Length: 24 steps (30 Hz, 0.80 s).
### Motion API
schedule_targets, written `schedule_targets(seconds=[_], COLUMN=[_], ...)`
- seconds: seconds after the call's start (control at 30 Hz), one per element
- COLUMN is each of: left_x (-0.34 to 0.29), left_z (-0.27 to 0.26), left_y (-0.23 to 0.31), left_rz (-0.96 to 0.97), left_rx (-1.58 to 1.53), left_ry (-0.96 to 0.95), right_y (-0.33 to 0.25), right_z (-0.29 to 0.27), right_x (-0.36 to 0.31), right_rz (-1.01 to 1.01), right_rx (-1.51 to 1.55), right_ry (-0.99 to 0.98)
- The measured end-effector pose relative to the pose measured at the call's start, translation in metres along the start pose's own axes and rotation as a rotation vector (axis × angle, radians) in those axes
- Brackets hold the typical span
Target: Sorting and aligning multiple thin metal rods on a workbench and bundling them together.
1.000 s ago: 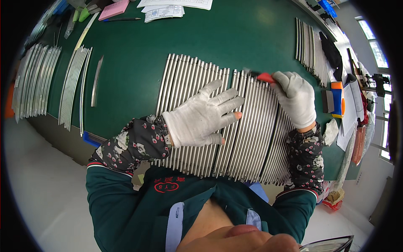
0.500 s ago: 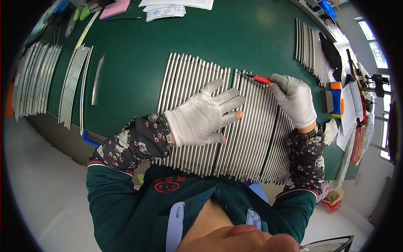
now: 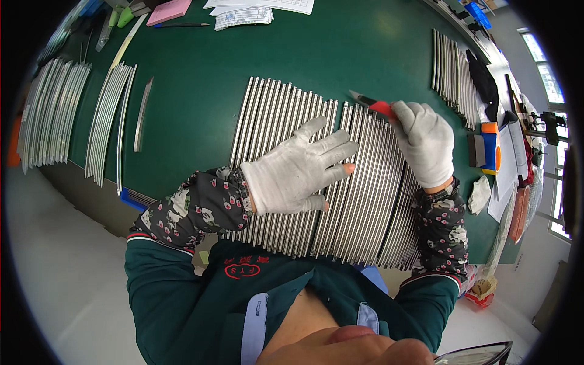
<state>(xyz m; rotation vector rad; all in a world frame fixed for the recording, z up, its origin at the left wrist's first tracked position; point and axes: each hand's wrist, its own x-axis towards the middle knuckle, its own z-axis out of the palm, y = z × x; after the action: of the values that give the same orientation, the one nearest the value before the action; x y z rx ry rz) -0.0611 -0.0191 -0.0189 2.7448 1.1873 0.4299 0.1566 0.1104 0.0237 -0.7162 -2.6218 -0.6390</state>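
Note:
Rows of slim metal rods [image 3: 360, 188] lie side by side in front of me, split into groups by narrow gaps. My left hand [image 3: 295, 171], in a white glove with some fingertips bare, lies spread over the left group. In my gloved right hand [image 3: 427, 143] is a red-handled knife [image 3: 382, 108], gripped between thumb and fingers. Its pointed blade slants up and left, near the far ends of the middle rods. Whether the blade touches a rod I cannot tell.
To the left are more rods [image 3: 107, 125], wrapped rods [image 3: 55, 115] and a thin metal strip [image 3: 143, 115]. At the back lie papers [image 3: 244, 17], a pen [image 3: 182, 25] and a pink pad [image 3: 168, 11]. Rods [image 3: 451, 79], an orange-and-blue holder [image 3: 490, 149] and a white cloth [image 3: 479, 196] sit right.
My right hand has lifted and tilted the knife, so its blade now points up and left, off its earlier place along the rod ends. My left hand stays nearly still.

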Motion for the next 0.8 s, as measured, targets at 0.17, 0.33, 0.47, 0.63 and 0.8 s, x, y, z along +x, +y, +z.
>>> schedule_targets(seconds=[0.17,0.33,0.47,0.63,0.8], left_x=[0.0,0.0,0.0,0.0,-0.001], left_z=[-0.002,0.001,0.001,-0.001,0.005], left_y=[0.001,0.0,0.0,-0.001,-0.005], left_rz=[-0.008,-0.007,0.003,0.015,0.023], left_rx=[0.001,-0.001,-0.008,0.003,0.049], left_ry=[-0.027,-0.014,-0.007,-0.006,-0.024], right_y=[0.008,0.005,0.006,0.006,0.003], right_z=[-0.002,0.002,0.005,-0.002,-0.01], right_x=[-0.007,-0.009,-0.009,-0.013,-0.04], right_rz=[0.11,0.184,0.191,0.291,0.292], right_rx=[0.2,0.428,0.421,0.277,0.331], right_ry=[0.106,-0.084,-0.102,0.221,0.153])
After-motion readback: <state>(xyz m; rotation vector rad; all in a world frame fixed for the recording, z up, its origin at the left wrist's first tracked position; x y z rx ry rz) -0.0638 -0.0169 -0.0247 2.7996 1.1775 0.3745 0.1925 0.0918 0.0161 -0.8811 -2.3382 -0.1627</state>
